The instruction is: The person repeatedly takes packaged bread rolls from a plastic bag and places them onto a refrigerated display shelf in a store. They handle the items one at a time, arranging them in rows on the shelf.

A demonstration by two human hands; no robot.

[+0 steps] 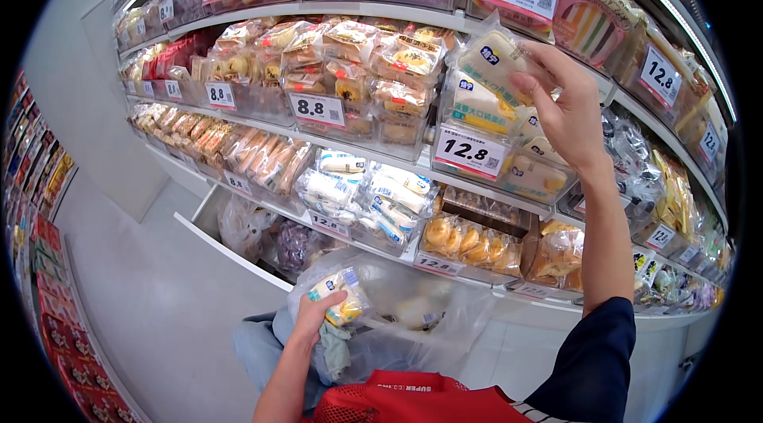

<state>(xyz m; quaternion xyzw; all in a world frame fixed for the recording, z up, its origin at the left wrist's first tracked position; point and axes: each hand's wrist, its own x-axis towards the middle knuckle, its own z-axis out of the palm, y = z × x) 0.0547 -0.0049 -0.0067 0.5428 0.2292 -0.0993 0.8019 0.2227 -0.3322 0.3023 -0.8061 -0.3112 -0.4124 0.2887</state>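
My right hand point(566, 105) is raised to the middle shelf, fingers and thumb closed on the edge of a clear-wrapped bread pack point(491, 61) with a blue label patch. Just below it, a similar bread pack point(481, 105) stands in the shelf bin behind a price tag point(470, 153). Low in front of my body, my left hand point(311, 318) grips another wrapped bread pack point(338, 296) in white, blue and yellow. A pale green cloth point(335, 347) hangs beneath that hand. Around and beside it spreads a large clear plastic bag point(445, 320) with wrapped packs inside.
Tiered shelves point(381, 11) of packaged bread and pastries curve across the view. A pulled-out bottom drawer point(230, 256) at left holds bagged items. White-blue packs point(358, 192) and round golden buns point(473, 242) fill lower bins. Another goods rack point(60, 304) lines the far left.
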